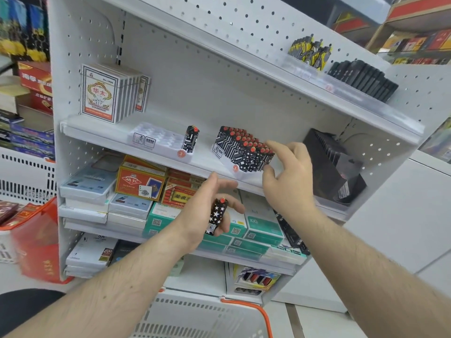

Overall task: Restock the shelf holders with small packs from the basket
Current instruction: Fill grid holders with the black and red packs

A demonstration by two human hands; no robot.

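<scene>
The left hand (pixel 207 211) pinched one small glossy black pack (pixel 218 217), printed with white stars and red-capped, below the middle shelf (pixel 127 140). The right hand (pixel 288 174) hovered with fingers loosely spread at the full holder (pixel 240 173), gripping nothing, fingertips close to its red-capped packs (pixel 244 150) with white circuit-like lines. A clear moulded tray (pixel 158 140), labelled "HRM", held a single upright pack (pixel 190 140). Card boxes (pixel 107 93) read "No.1995". The perforated white basket (pixel 195 315) with an orange handle sat below.
</scene>
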